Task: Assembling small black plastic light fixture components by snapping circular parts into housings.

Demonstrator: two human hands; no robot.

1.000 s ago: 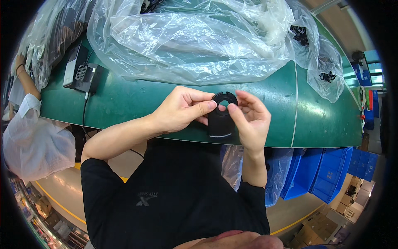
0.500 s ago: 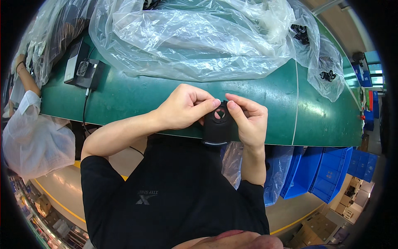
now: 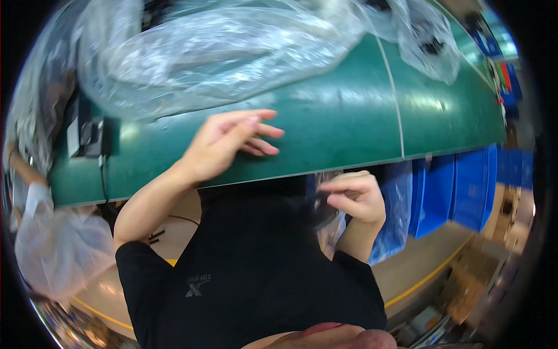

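Note:
My left hand is over the near edge of the green table, holding nothing, its fingers apart and pointing right. My right hand is lower, in front of the table's edge and close to my body. Thumb and fingertips pinch a flat black part, blurred by motion and hard to make out against my black shirt. A small light spot shows on it near the fingertips.
Large clear plastic bags cover the far side of the green table, some with black items inside. A black-and-silver device with a cable stands left, near a co-worker's pale sleeve. Blue bins are at right, below the table's edge.
Both hands held the black part over the table's edge. The left has let go and opened, moving left; the right has drawn the part down toward my body. The view has turned.

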